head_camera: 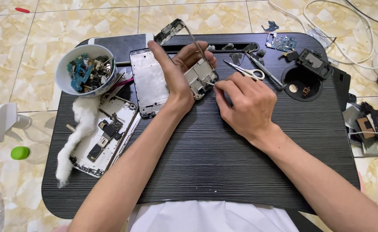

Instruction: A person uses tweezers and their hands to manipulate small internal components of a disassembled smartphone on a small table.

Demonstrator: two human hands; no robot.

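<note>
A: so the left hand is gripping a stripped phone frame, tilted up over the black surface

B: yep, and the right hand is pinching a thin tool, tip touching the frame's lower corner. I'd keep the frame braced and the tip shallow, since slips gouge. Scissors lie just behind

A low black lap table with a ribbed top stands on a floor of glossy beige marble-patterned tiles. White cables trail across the tiles at the upper right under even, soft light.
</note>
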